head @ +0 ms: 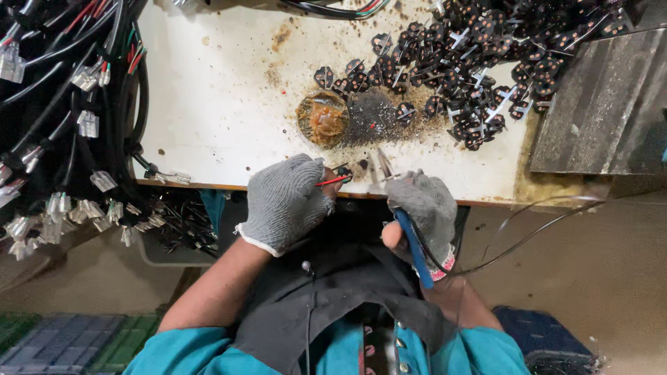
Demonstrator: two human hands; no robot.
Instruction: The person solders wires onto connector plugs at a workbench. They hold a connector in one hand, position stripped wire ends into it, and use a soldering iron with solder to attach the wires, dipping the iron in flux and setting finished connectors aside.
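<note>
Left hand (pixel 286 201): grey knit glove, at the near edge of the counter (pixel 215 111), fingers curled shut, pinching a thin red wire (pixel 334 180) that runs rightward from the fingertips to a small black plug piece (pixel 345 171) lying just beyond them.

Right hand (pixel 425 208): grey knit glove with a red-flecked cuff, just right of the left hand, closed around a blue-handled soldering iron (pixel 415 246); metal tip (pixel 384 165) angled far and leftward, ending just beside the black plug piece; whether touching, cannot tell. Dark cord (pixel 528 232) trailing from the handle off to the right, below the counter edge.

Counter: white, stained and scorched, brown marks toward the far side and along the right near edge.

Round tin of amber flux or paste (pixel 322 118): on the counter, just beyond the hands, with a patch of dark sooty residue (pixel 379 118) touching its right side.

Heap of black plug inserts (pixel 479 62): many small black discs with copper-coloured spots and pale metal pins, spread across the far right of the counter, thinning out toward the tin.

Grey metal slab (pixel 601 104): right end of the counter, tilted.

Bundles of black cable with white connectors (pixel 69 139): hanging at the left, some with red and green leads.

Dark apron (pixel 340 305) over a teal garment: near, centre, below the hands.
</note>
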